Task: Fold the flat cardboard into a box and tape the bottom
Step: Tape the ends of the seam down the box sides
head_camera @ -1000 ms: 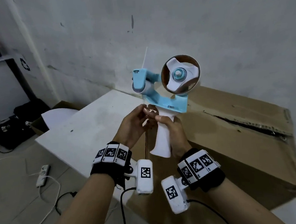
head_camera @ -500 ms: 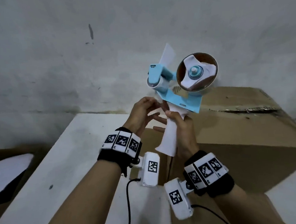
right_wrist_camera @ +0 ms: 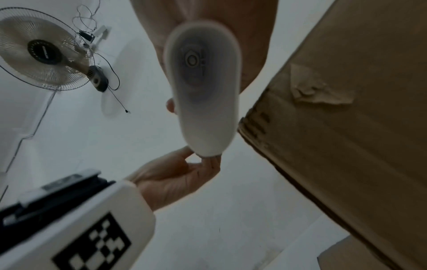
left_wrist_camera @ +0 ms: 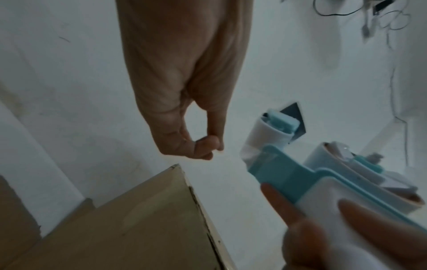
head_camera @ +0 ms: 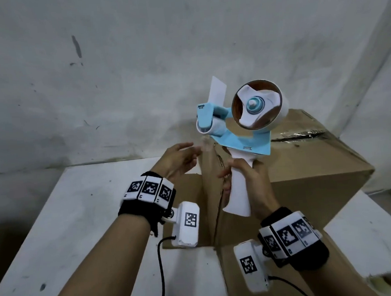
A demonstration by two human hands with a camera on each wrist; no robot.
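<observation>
1. White table (head_camera: 63, 226): white surface with dark scuffs, at the left of the head view, running back to a grey-white wall.
2. Left hand (head_camera: 179, 160): raised over the table's far edge, just left of the tape dispenser. In the left wrist view thumb and forefinger tips (left_wrist_camera: 203, 148) meet in a pinch. A clear strip of tape (head_camera: 208, 167) hangs below the dispenser's front and the pinch sits near its top, but whether the tape is caught between the tips cannot be told.
3. Tape dispenser (head_camera: 239, 121): light blue frame, white pistol handle, held upright above the box. A tape roll (head_camera: 257, 107) with a brown core sits on its right side; a white roller and a thin white flap stand at its left front.
4. Right hand (head_camera: 250, 183): fingers wrapped around the white handle (right_wrist_camera: 203, 87), gripping it from the right.
5. Cardboard box (head_camera: 306, 163): brown, already folded up into box shape, resting on the table behind and right of both hands. Its top seam (head_camera: 300, 137) runs across, dark and ragged. A torn paper patch shows on one side in the right wrist view.
6. Wall fan (right_wrist_camera: 44, 49): right wrist view only, mounted on the wall with a dangling cord.
</observation>
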